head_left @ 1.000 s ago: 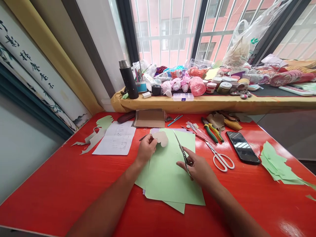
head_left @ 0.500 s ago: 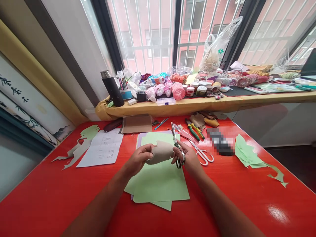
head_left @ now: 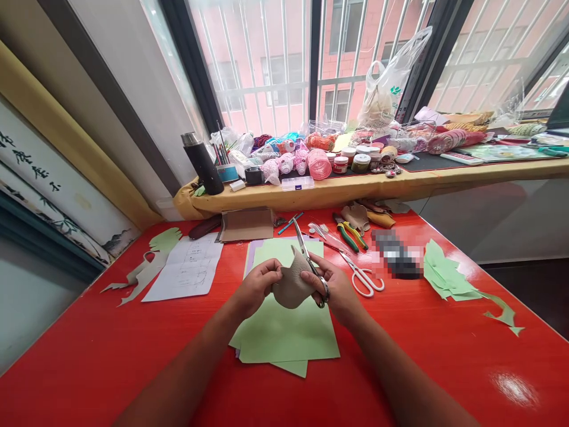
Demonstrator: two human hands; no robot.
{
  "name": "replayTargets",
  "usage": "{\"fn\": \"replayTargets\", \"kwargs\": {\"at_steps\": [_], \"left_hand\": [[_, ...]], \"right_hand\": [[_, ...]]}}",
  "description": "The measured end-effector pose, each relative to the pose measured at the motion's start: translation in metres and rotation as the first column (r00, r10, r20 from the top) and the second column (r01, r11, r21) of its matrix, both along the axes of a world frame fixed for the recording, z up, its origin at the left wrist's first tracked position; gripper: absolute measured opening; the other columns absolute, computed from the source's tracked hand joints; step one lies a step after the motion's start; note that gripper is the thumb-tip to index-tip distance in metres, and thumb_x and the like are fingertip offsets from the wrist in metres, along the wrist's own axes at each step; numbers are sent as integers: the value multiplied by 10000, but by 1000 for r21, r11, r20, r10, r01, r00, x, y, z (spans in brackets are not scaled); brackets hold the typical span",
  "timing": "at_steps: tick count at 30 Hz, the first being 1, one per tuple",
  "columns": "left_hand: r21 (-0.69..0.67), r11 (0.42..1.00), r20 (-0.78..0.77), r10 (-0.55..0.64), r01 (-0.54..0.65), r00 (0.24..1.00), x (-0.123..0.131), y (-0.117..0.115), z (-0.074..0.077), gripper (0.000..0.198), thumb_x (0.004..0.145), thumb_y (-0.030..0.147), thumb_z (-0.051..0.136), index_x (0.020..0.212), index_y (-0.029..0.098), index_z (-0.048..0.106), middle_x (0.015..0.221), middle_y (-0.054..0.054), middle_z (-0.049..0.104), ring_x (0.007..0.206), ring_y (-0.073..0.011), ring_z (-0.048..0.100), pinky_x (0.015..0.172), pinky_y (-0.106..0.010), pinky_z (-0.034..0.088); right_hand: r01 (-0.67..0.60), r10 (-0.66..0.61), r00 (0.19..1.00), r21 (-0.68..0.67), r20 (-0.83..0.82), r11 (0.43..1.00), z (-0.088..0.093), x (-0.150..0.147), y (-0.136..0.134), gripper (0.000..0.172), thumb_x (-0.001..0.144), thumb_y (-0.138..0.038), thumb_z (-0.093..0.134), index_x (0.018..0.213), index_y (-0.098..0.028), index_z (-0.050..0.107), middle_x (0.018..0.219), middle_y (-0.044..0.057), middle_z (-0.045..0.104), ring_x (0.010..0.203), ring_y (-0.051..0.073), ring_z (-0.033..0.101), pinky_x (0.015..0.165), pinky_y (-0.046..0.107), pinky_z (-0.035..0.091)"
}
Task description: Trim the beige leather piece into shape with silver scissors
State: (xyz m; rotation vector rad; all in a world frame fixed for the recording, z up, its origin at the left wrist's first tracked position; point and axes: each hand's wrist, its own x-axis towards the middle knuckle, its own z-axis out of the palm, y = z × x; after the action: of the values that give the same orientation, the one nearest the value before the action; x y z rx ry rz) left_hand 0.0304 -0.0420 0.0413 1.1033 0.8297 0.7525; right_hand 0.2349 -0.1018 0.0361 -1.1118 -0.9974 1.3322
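My left hand (head_left: 261, 284) pinches the left edge of a grey-beige piece (head_left: 291, 287) that looks like leather, with a pointed notch along its top. In my right hand (head_left: 331, 283) are metal scissors (head_left: 303, 244), their blades pointing up and away to the left. The right thumb also presses on the piece's right side, and the scissors lie close against it. Below both hands, light green sheets (head_left: 284, 335) lie stacked on the red table (head_left: 155, 367); a lilac sheet shows at their edge.
White-handled scissors (head_left: 367, 281) and green-yellow pliers (head_left: 351, 237) lie to the right. Green paper scraps (head_left: 448, 273) are farther right. A drawn-on white paper (head_left: 184, 270) and grey offcuts (head_left: 142, 276) lie left. Behind, a cluttered ledge holds a black flask (head_left: 202, 163) and jars (head_left: 361, 163).
The grey-beige piece has been turned, so its notched edge now points up. The scissors have tilted leftward, and the right thumb has come onto the piece.
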Motion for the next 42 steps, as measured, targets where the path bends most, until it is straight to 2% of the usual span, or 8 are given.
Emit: {"fn": "replayTargets", "kwargs": {"at_steps": [9,15,20,25,29,36,39,42], "left_hand": [[-30,989,-96,-149,147,984,-12,5,7,417,705,489,944,935,173,797,916,-58,672,803,-164,597,719,-282,497],[-130,951,-129,-298,282,946,-20,6,3,471,730,564,927,867,136,785,786,-47,649,691,-147,586,689,-308,522],[-100,960,-160,-275,262,948,-21,9,-1,498,704,583,937,841,148,735,770,-28,653,674,-140,590,657,-300,522],[27,962,-267,-254,270,930,-23,13,-4,477,768,600,873,859,157,719,776,-40,699,653,-158,636,668,-324,530],[126,964,-332,-181,234,926,-21,15,-5,444,813,594,823,854,170,702,764,-34,703,661,-166,656,684,-328,543],[209,976,-323,4,67,947,-5,21,-16,418,783,583,809,826,183,696,734,-18,688,639,-165,656,658,-327,565],[258,962,-362,187,-94,913,-13,31,-23,405,768,572,802,822,185,693,739,-31,707,654,-184,689,668,-337,576],[269,947,-386,271,-174,882,-30,41,-25,418,778,588,787,820,187,677,747,-42,711,663,-190,694,675,-345,580]], "right_hand": [[28,-28,999,-1,-21,1000,2,3,0,896,803,-522,889,1543,-110,596,698,-47,628,442,81,425,400,228,300],[29,-29,999,1,-32,1000,-3,5,2,884,792,-524,904,1519,-116,610,684,-68,585,425,82,433,389,233,312],[23,-23,999,6,-34,1000,-6,5,2,846,805,-514,906,1501,-122,629,697,-57,612,425,77,441,393,232,317],[21,-21,999,8,-40,1000,-6,4,1,810,813,-495,907,1492,-144,638,703,-50,635,420,75,441,395,231,310],[22,-21,998,19,-53,1000,-6,1,0,815,824,-489,892,1505,-130,623,701,-46,640,412,76,440,395,233,301],[56,-52,995,47,-84,997,-7,-3,0,770,839,-449,878,1493,-126,633,655,-74,581,411,78,433,406,236,319],[90,-83,990,61,-111,994,-2,2,-1,790,827,-458,886,1499,-136,623,671,-73,589,403,75,420,388,235,302],[126,-112,982,85,-151,988,8,8,-4,803,859,-470,860,1555,-184,579,727,-62,615,410,65,400,382,230,298]]}}
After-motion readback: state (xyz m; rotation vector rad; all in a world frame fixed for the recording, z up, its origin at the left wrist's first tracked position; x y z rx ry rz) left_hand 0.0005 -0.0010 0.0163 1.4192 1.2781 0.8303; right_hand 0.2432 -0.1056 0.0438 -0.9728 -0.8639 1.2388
